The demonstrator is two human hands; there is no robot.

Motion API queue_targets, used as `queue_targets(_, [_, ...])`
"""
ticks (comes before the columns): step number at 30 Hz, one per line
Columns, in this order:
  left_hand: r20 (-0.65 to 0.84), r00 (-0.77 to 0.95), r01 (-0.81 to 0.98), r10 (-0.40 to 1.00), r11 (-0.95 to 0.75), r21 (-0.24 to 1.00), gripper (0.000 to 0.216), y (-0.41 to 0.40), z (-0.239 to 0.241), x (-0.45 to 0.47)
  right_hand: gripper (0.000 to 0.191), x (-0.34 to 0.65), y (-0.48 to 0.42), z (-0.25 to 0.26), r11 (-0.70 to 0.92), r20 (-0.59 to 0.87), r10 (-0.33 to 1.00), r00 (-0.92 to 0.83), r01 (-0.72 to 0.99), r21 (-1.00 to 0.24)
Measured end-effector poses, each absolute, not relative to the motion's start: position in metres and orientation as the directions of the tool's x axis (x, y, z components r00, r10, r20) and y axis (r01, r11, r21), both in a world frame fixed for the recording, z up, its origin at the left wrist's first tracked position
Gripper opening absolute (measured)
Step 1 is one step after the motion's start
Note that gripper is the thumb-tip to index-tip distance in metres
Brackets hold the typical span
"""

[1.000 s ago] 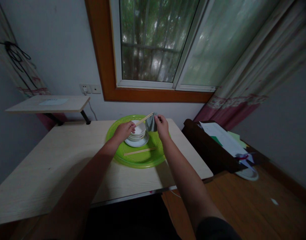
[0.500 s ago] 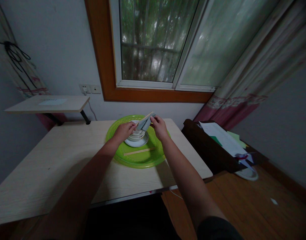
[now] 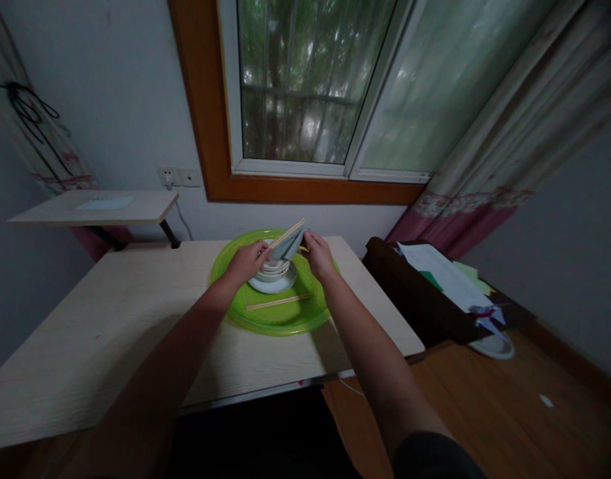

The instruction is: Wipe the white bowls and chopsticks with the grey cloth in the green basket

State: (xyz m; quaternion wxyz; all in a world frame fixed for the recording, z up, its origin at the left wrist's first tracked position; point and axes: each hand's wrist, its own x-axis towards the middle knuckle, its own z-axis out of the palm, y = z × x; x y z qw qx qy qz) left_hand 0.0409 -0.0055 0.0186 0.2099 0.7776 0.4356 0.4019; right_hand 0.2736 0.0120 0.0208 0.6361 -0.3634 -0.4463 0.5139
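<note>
My left hand [image 3: 249,261] is closed around one end of a pair of chopsticks [image 3: 287,233], which slant up to the right. A grey-blue cloth [image 3: 288,247] hangs just below them, pinched by my right hand [image 3: 316,253]. Under both hands a stack of white bowls [image 3: 273,271] stands on a white plate [image 3: 275,287], its top partly hidden by the cloth and my left fingers. The plate lies in a round green tray [image 3: 275,327]. More chopsticks [image 3: 278,303] rest on the tray's near part.
The tray sits on a pale wooden table [image 3: 136,319]. A small raised shelf [image 3: 100,206] with a paper on it stands at the back left. Right of the table is a dark brown piece of furniture [image 3: 410,286] with papers on top. A window [image 3: 310,86] is behind.
The cloth has come away from the upper ends of the chopsticks, which now show bare. My right hand still pinches it, fingers slightly shifted. The left hand has hardly moved.
</note>
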Motion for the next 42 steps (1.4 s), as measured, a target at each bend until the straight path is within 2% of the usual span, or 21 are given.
queue_targets(6, [0.419,0.34,0.517,0.842,-0.54,0.665,0.028,-0.006,0.018,0.041,0.047,0.273,0.01,0.023,0.161,0.159,0.987,0.037,-0.404,-0.9])
queue_targets(14, [0.414,0.341,0.524,0.844,-0.536,0.662,0.024,-0.006,0.019,0.041,0.045,0.268,0.006,0.023,0.156,0.17,0.985,-0.014,-0.335,-0.929])
queue_targets(21, [0.431,0.282,0.526,0.857,-0.514,0.678,0.026,-0.008,0.022,0.042,0.043,0.271,0.013,0.018,0.11,0.1,0.994,0.049,-0.289,-0.951])
queue_targets(26, [0.417,0.33,0.501,0.847,-0.531,0.683,0.027,-0.008,0.019,0.042,0.042,0.274,0.016,0.017,0.1,0.068,0.987,0.147,-0.22,-0.97])
queue_targets(37, [0.343,0.388,0.482,0.856,-0.505,0.716,0.024,-0.009,0.018,0.043,0.039,0.274,0.011,0.03,0.091,0.06,0.995,0.079,-0.487,-0.869])
queue_targets(42, [0.342,0.396,0.464,0.852,-0.507,0.726,0.025,-0.009,0.019,0.043,0.037,0.274,0.008,0.032,0.126,0.114,0.992,0.054,-0.479,-0.869])
